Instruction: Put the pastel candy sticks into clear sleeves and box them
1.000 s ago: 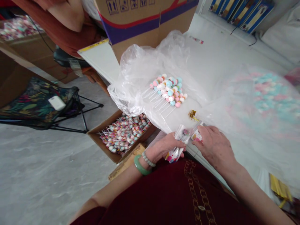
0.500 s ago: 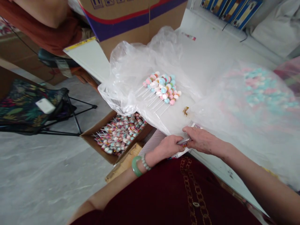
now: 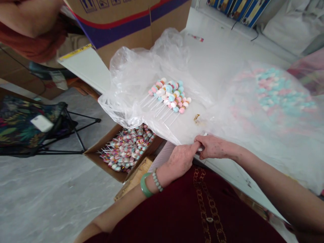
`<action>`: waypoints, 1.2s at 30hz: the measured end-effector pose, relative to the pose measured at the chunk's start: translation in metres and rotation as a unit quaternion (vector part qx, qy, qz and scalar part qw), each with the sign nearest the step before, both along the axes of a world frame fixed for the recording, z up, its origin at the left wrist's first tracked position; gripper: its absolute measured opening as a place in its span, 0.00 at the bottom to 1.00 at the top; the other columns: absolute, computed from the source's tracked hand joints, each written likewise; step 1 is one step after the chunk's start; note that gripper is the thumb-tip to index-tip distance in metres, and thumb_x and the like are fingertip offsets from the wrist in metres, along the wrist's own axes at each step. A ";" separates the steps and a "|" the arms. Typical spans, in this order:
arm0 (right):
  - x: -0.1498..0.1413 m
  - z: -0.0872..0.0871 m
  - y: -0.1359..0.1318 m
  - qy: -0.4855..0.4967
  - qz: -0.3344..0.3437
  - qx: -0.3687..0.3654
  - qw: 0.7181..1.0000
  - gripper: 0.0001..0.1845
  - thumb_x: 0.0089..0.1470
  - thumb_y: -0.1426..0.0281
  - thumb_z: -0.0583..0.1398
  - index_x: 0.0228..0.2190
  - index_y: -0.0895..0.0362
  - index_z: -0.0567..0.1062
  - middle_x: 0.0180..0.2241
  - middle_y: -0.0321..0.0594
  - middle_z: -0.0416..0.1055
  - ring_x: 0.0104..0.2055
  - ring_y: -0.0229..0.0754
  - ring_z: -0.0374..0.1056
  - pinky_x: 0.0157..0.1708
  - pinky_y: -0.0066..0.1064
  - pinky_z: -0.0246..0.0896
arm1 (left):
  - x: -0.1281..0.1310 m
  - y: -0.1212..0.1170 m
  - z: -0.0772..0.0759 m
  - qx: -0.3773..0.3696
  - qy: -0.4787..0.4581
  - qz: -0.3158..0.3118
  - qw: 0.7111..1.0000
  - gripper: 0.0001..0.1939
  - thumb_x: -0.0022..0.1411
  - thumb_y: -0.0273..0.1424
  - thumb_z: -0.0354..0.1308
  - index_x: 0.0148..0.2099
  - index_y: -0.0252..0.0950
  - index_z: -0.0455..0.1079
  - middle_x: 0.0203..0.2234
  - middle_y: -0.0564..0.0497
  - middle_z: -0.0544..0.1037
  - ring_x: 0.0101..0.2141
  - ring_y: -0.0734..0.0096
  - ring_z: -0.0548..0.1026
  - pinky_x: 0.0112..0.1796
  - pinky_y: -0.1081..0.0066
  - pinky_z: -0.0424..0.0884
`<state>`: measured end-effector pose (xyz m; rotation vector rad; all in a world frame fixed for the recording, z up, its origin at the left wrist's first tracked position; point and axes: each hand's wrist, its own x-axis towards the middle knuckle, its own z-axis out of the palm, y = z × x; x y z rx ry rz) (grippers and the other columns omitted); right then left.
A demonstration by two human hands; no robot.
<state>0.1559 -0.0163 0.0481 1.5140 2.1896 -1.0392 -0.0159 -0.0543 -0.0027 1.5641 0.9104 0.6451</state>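
Closer in than half a second ago, the left hand now meets the right hand, fingers of both gripping a shiny wrapper, mostly hidden, at the near edge of a white table. From there, a cardboard box of wrapped candy sticks sits at nine o'clock, round pastel marshmallow sticks lie on crinkled clear film at eleven, gold strips at twelve, and a filmy bag of blue-and-pink pieces bulges at two. The smooth tabletop stretches beyond the film at twelve, its straight edge running toward four.
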 end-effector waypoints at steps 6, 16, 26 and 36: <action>0.008 0.008 0.006 0.003 -0.031 0.017 0.999 0.09 0.40 0.69 0.60 0.29 0.55 0.72 0.27 0.34 0.69 0.28 0.37 0.62 0.26 0.27 0.48 | 0.001 0.012 0.001 -0.012 0.105 0.100 0.989 0.08 0.52 0.22 0.52 0.32 0.38 0.69 0.21 0.54 0.67 0.26 0.70 0.65 0.35 0.72 0.62; 0.034 0.010 -0.018 0.122 -0.256 -0.148 0.947 0.22 0.55 0.55 0.52 0.25 0.59 0.73 0.21 0.39 0.71 0.19 0.34 0.57 0.20 0.27 0.52 | 0.008 0.030 -0.014 -0.366 -0.146 0.185 0.900 0.10 0.41 0.26 0.61 0.30 0.34 0.68 0.16 0.57 0.67 0.17 0.78 0.63 0.20 0.76 0.58; -0.006 -0.022 -0.061 0.229 -0.323 0.164 0.903 0.09 0.53 0.68 0.55 0.31 0.54 0.76 0.32 0.40 0.73 0.33 0.41 0.66 0.36 0.34 0.60 | 0.022 0.044 0.001 -0.366 -0.177 0.210 0.889 0.14 0.37 0.26 0.66 0.29 0.32 0.67 0.17 0.57 0.70 0.17 0.79 0.65 0.20 0.77 0.62; 0.015 0.012 -0.057 0.535 -0.526 0.051 0.659 0.06 0.41 0.70 0.61 0.26 0.58 0.75 0.21 0.30 0.65 0.26 0.33 0.60 0.29 0.25 0.56 | 0.072 0.042 0.079 -0.297 -0.133 0.141 0.935 0.29 0.39 0.35 0.70 0.45 0.39 0.67 0.33 0.53 0.79 0.32 0.63 0.77 0.30 0.70 0.73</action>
